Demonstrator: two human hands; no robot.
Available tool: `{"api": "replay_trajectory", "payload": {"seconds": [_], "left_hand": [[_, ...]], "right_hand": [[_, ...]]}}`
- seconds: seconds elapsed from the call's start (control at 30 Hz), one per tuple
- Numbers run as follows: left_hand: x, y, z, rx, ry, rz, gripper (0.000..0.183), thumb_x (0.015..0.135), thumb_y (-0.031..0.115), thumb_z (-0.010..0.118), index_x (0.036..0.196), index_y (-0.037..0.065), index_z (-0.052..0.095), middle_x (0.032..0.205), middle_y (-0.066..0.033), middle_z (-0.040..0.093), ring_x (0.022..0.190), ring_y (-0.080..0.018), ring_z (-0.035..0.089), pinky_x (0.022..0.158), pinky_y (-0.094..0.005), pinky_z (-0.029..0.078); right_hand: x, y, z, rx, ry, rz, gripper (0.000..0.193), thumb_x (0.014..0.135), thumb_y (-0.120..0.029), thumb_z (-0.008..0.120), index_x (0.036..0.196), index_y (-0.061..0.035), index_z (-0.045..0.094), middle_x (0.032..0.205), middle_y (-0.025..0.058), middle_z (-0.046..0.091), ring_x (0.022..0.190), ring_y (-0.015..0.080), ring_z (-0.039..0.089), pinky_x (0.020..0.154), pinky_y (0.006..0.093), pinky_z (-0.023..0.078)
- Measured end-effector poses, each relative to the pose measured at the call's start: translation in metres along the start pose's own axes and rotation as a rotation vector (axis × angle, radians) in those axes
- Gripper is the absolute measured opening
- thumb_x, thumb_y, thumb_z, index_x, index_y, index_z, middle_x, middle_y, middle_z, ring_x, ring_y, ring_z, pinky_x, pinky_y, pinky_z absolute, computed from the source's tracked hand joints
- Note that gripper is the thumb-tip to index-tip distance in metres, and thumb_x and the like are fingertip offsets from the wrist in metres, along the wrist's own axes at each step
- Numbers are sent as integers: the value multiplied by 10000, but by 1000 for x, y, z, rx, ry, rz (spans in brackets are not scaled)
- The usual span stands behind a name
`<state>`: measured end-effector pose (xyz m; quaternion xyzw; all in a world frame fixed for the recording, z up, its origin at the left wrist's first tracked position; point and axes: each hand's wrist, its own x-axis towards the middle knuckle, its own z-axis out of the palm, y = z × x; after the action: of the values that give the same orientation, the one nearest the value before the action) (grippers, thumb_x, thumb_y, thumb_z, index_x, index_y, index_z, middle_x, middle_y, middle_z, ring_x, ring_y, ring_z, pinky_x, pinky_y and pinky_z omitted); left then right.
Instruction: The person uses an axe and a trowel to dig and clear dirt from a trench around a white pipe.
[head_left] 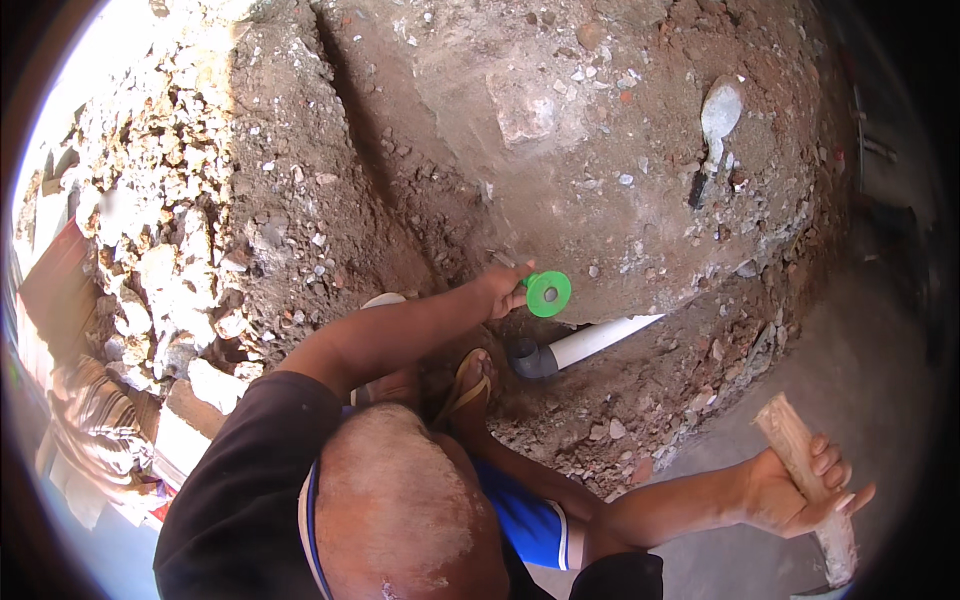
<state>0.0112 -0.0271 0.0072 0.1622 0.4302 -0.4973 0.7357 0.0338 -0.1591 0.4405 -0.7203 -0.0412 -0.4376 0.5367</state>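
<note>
My left hand [503, 290] is closed around a chisel with a round green hand guard [548, 308], held over the edge of a dirt bank. Its grey end [550, 295] shows in the middle of the guard; most of the shaft is hidden. Just below, a white plastic pipe [605, 341] with a dark grey elbow [530, 359] lies in the trench. Off to the right, my right hand [800, 488] grips a rough wooden stick [790, 432], tilted, its lower end close to the picture's edge. Whether a tool head is fixed to it, I cannot tell.
A trowel [720, 112] caked with pale mortar lies on the bank at upper right. Broken stones [165, 265] are heaped at left, and a narrow groove [365, 150] runs up the soil. A sandalled foot [473, 375] stands beside the pipe elbow. Grey floor [720, 545] borders the rubble.
</note>
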Motion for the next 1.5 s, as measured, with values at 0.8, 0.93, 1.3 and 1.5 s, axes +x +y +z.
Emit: {"api": "replay_trajectory", "payload": {"seconds": [0.8, 0.93, 1.3, 1.5], "left_hand": [[0, -10, 0, -44, 57, 319, 393, 950, 198, 631, 1198, -69, 485, 1091, -139, 643, 897, -228, 691, 751, -389, 637], [4, -1, -8, -26, 94, 59, 365, 966, 208, 605, 1159, -82, 497, 1061, -138, 651, 887, -233, 693, 785, -368, 631], [-11, -28, -1, -26, 121, 146, 308, 968, 187, 604, 1104, -81, 537, 1000, -142, 660, 845, -237, 698, 746, -389, 631], [11, -5, -4, 10, 121, 76, 304, 972, 186, 597, 1110, -78, 531, 977, -141, 670, 839, -235, 699, 744, -401, 628]], "right_hand": [[-273, 125, -14, -644, -466, 1147, 169, 836, -25, 671, 990, -15, 603, 741, 77, 652, 557, 124, 587, 526, 269, 493], [-102, 51, 39, -419, 51, 497, 219, 871, -49, 669, 1028, -45, 516, 719, 35, 559, 605, 135, 537, 566, 306, 467], [-229, 83, -16, -726, -259, 1034, 119, 843, -46, 665, 933, 16, 617, 803, 110, 643, 700, 206, 621, 633, 346, 511], [-142, 55, 23, -223, 237, 272, 233, 894, -77, 646, 1050, -46, 476, 749, 71, 564, 740, 187, 589, 608, 341, 528]]}}
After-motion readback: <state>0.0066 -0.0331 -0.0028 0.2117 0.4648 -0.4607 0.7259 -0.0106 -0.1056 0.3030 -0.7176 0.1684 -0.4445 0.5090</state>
